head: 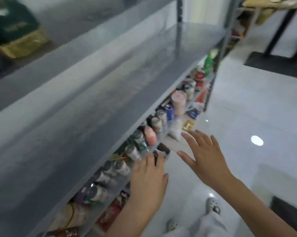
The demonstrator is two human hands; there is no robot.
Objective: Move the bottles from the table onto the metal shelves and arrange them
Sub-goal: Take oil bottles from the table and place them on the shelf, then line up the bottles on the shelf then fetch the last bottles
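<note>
My left hand [148, 178] lies nearest, its fingers reaching to 12 o'clock onto a small dark box [164, 150]; blur hides whether they pinch it. My right hand [203, 152], at 2 o'clock from it, is spread and empty. The bottles [133, 152] stand upright in a row on the lower level of the metal shelves [110, 100], running toward 1 o'clock. The left hand is nearer.

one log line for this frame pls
left hand: fingers at small dark item, grip unclear | right hand: open, holds nothing | bottles: row below grey metal shelf
</note>
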